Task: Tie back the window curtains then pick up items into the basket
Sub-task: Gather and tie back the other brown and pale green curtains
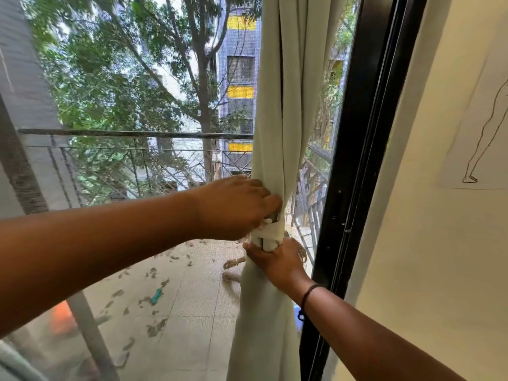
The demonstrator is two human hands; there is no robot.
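The person is tying back the curtain, gathered right of centre of the frame. The left hand is pinching the tie band; the right hand is clasping the bundle just below. Next, I judge, the band needs fastening. The window frame is crowding the right; the left is open.

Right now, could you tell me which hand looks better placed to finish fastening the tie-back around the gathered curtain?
Probably the left hand: its fingers sit at the pale fabric tie-back band. The right hand grips the bunched pale green curtain just below, steadying it.
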